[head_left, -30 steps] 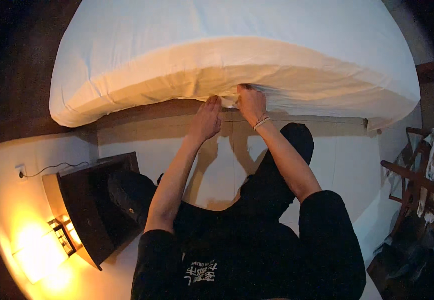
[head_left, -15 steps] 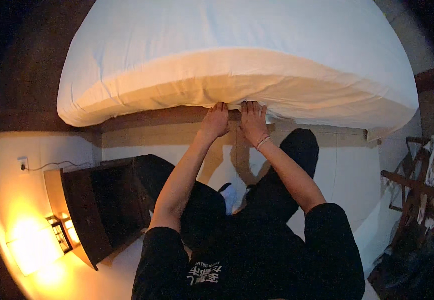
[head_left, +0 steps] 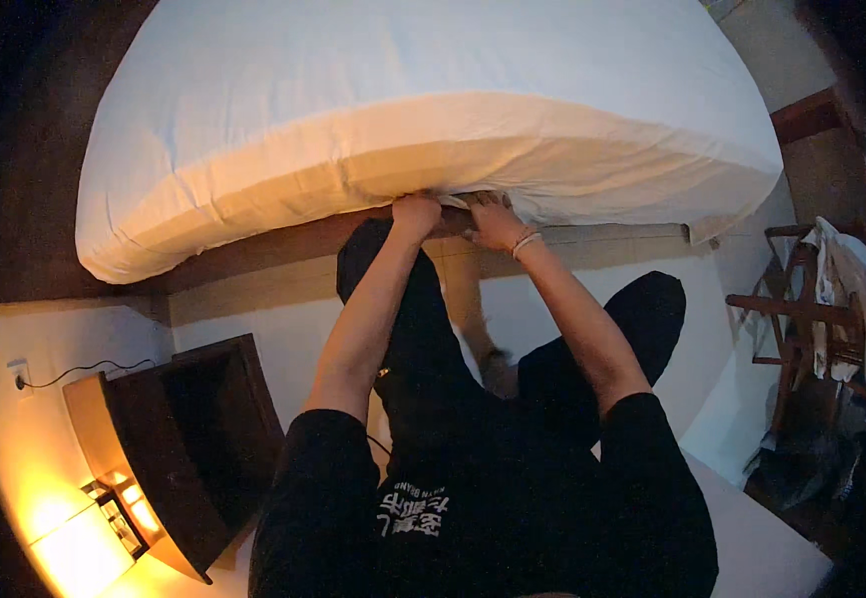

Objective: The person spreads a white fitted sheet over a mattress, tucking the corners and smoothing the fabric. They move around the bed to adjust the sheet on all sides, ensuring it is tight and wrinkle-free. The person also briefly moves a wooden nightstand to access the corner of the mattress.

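A white fitted-looking bed sheet [head_left: 433, 90] covers a thick mattress, and its side hangs in creases toward me. My left hand [head_left: 417, 213] is closed at the lower edge of the sheet, fingertips tucked out of sight beneath it. Just to its right, my right hand [head_left: 496, 223], with a thin band at the wrist, grips the same edge; its fingers reach partly under the cloth. A small gap separates the hands, with a bit of bunched sheet in it.
A dark wooden bed base [head_left: 283, 239] runs under the mattress. At the left stand a dark nightstand [head_left: 188, 429] and a lit lamp [head_left: 84, 548], with a cord to a wall socket [head_left: 19, 377]. On the right, a wooden rack [head_left: 802, 309] bears white cloth [head_left: 842, 289]. My bent knees are close to the bed.
My hands stay at the sheet's edge, the fingers now further under it. My left knee has moved in beside the bed and my right knee outward. The view has shifted slightly.
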A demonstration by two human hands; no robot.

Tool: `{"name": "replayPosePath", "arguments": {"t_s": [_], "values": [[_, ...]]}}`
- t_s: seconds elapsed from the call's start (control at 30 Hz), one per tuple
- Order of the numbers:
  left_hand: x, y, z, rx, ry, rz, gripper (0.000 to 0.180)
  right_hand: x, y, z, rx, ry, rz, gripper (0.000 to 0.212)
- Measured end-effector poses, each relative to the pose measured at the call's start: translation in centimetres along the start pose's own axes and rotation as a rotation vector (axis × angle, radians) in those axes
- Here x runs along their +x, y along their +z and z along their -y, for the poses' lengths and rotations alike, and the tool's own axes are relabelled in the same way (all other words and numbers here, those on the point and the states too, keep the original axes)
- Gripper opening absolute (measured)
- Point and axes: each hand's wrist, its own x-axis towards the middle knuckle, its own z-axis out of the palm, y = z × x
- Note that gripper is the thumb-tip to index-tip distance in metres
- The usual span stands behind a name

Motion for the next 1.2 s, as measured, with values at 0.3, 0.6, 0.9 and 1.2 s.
{"name": "replayPosePath", "arguments": {"t_s": [0.3,0.6,0.9,1.2], "values": [[-4.5,-3.7,-5.6,0.045,0.000,-0.030,0.036,-5.9,-0.1,-2.0,-0.239,-0.016,-0.075,0.067],[-0.4,2.8,-6.9,-0.030,0.155,-0.317,0.066,-1.1,-1.1,-1.8,0.009,0.164,0.015,0.077],[-2.3,-4.2,-8.2,-0.182,0.126,-0.102,0.044,-1.1,-2.0,-3.9,0.058,0.101,0.058,0.076],[-3.7,-4.4,-6.1,-0.346,-0.039,-0.187,0.039,-4.9,0.7,-1.3,-0.212,0.245,-0.005,0.075]]}}
